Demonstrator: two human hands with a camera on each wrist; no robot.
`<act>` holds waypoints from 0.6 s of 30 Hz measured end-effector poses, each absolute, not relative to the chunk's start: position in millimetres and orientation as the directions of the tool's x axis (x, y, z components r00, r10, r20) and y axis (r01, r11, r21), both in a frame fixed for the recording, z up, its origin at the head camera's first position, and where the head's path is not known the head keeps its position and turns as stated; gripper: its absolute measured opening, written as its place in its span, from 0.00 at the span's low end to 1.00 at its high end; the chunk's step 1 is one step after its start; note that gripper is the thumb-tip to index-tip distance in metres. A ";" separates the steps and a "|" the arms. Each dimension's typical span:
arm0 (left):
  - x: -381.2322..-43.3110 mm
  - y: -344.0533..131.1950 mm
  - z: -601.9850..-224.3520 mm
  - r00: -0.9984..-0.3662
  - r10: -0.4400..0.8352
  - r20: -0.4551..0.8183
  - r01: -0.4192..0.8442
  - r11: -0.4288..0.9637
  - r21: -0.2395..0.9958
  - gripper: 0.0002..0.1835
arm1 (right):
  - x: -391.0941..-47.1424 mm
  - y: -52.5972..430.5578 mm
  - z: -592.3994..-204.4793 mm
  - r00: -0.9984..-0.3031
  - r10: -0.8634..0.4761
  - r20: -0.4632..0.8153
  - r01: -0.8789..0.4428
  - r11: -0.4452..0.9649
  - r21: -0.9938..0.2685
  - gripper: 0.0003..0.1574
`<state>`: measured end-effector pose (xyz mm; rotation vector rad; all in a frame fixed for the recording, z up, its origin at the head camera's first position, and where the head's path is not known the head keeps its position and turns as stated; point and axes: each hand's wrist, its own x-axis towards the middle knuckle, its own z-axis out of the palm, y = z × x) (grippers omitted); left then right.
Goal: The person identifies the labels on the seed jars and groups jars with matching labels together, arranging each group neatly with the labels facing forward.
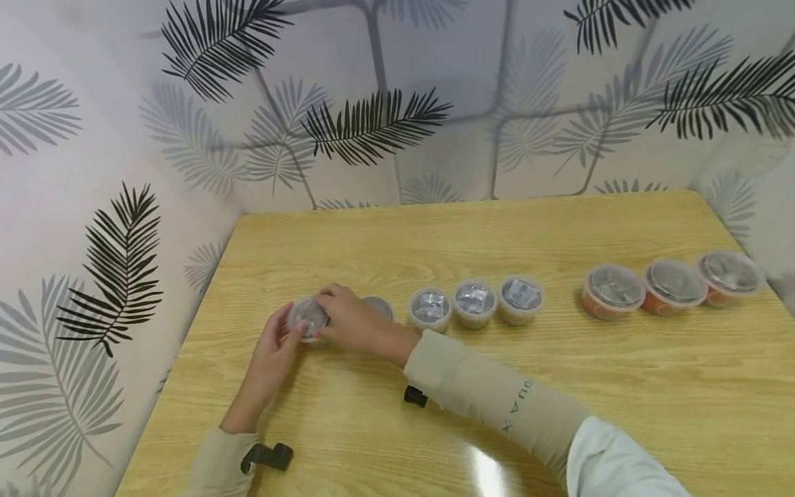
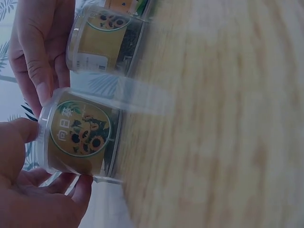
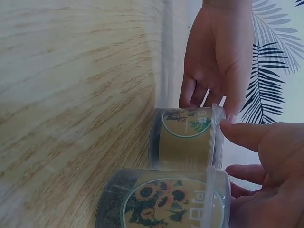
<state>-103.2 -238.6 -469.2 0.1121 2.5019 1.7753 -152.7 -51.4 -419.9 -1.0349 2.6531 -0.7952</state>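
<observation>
A round plastic tub (image 1: pixel 308 316) with a clear lid stands on the table's left part, in both hands. Its tan label shows sunflowers (image 2: pixel 81 133). My left hand (image 1: pixel 276 348) grips it from the left, thumb at the lid's edge and fingers curled round the side (image 2: pixel 78 190). From the right, my right hand (image 1: pixel 354 321) holds its lid rim, with the thumb (image 3: pixel 242 135) at the edge. Close beside it stands a second sunflower tub (image 3: pixel 159 204), partly hidden behind my right hand in the head view.
Further right, three like tubs with silvery packets under their lids (image 1: pixel 475 298) stand in a row. Three orange-sided tubs (image 1: pixel 675 284) are grouped at the table's right side. A leaf-patterned wall covering (image 1: pixel 435 159) borders the back of the wooden table (image 1: pixel 497 386).
</observation>
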 end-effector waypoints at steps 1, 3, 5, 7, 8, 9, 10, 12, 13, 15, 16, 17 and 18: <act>-103.7 -238.5 -469.2 -0.994 0.104 -0.017 0.019 0.336 0.942 0.33 | -152.1 -51.5 -419.7 -0.739 -0.673 0.024 -0.578 0.615 -0.536 0.39; -104.0 -239.0 -468.6 -0.994 0.102 -0.027 0.011 0.360 0.933 0.33 | -150.7 -51.9 -419.4 -0.736 -0.676 0.035 -0.588 0.613 -0.527 0.38; -103.7 -240.2 -466.7 -0.994 0.102 -0.025 0.016 0.385 0.923 0.33 | -148.4 -51.6 -418.3 -0.735 -0.676 0.056 -0.596 0.605 -0.527 0.37; -103.6 -241.8 -464.1 -0.995 0.102 0.011 0.055 0.434 0.899 0.33 | -145.2 -49.2 -415.8 -0.732 -0.675 0.088 -0.605 0.586 -0.539 0.35; -103.1 -242.2 -462.4 -0.994 0.103 0.041 0.084 0.468 0.879 0.33 | -143.6 -46.9 -413.8 -0.728 -0.677 0.109 -0.616 0.575 -0.539 0.34; -102.7 -242.5 -460.6 -0.991 0.108 0.082 0.126 0.505 0.854 0.32 | -141.4 -43.6 -410.8 -0.724 -0.678 0.128 -0.622 0.560 -0.547 0.33; -102.2 -242.5 -458.2 -0.985 0.119 0.129 0.173 0.544 0.821 0.32 | -138.8 -39.0 -407.4 -0.718 -0.680 0.149 -0.633 0.549 -0.546 0.32; -100.2 -241.5 -452.7 -0.966 0.144 0.217 0.258 0.627 0.735 0.31 | -132.8 -26.8 -399.5 -0.706 -0.681 0.192 -0.655 0.526 -0.542 0.30; -98.6 -240.7 -449.6 -0.953 0.158 0.257 0.296 0.664 0.687 0.31 | -129.4 -19.1 -395.0 -0.699 -0.680 0.221 -0.671 0.517 -0.531 0.29; -94.8 -238.2 -443.0 -0.926 0.193 0.325 0.358 0.721 0.593 0.32 | -122.2 -1.2 -386.2 -0.688 -0.665 0.293 -0.699 0.496 -0.515 0.27; -92.2 -236.3 -439.2 -0.912 0.210 0.352 0.383 0.742 0.550 0.33 | -118.9 8.9 -382.5 -0.680 -0.653 0.333 -0.716 0.493 -0.494 0.25; -89.9 -234.5 -436.1 -0.895 0.229 0.382 0.409 0.762 0.503 0.34 | -116.1 19.3 -379.1 -0.671 -0.639 0.375 -0.731 0.489 -0.475 0.24; -87.4 -232.7 -432.9 -0.876 0.248 0.413 0.435 0.776 0.456 0.35 | -113.7 29.7 -375.4 -0.661 -0.622 0.419 -0.746 0.488 -0.453 0.23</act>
